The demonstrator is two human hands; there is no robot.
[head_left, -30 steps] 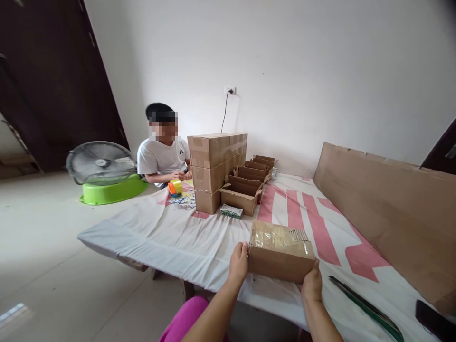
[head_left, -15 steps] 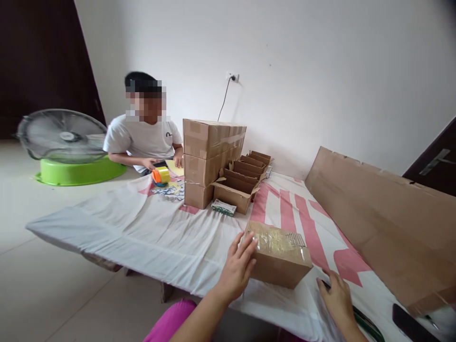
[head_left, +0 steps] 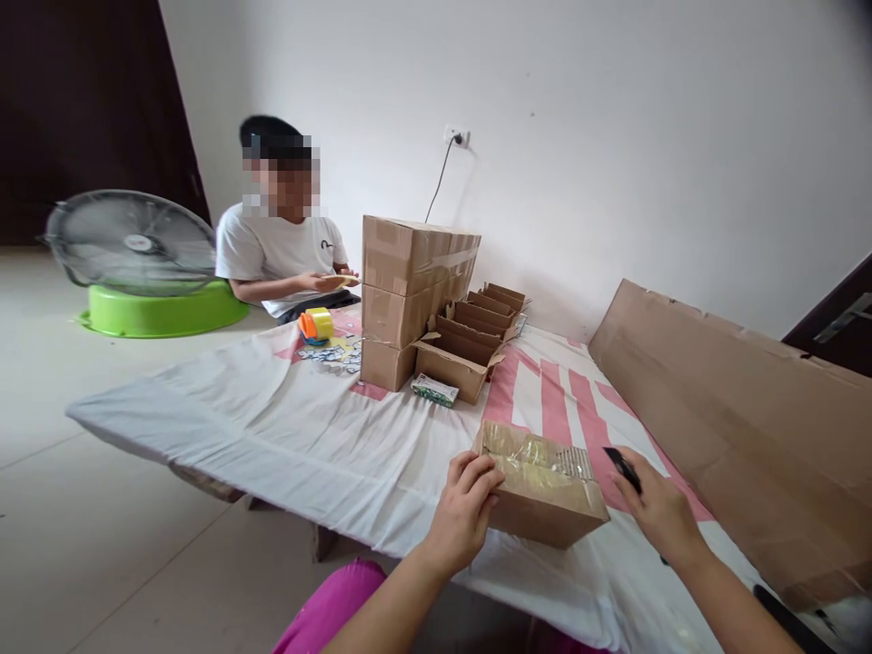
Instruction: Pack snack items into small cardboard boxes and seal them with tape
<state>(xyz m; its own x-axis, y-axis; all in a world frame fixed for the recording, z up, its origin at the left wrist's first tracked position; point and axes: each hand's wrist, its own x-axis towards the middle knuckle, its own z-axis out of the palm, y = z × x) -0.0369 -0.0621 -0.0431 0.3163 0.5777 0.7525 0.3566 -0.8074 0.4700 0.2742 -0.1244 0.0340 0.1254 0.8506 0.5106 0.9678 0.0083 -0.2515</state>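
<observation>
Table (head_left: 292, 436) bore box (head_left: 545, 513) by near edge. Left hand (head_left: 461, 510) lay palm-down, fingers loosely spread, bent over box's left end. Right hand (head_left: 658, 509), beside box's right end, closed around knife (head_left: 624, 468), tip pointing away from near edge.

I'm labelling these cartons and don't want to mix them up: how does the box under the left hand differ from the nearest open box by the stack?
The taped box has its top closed under shiny tape; the open box has its top open, flaps out. The left hand touches the taped box, while no hand touches the open box. Both are brown cardboard.
</observation>
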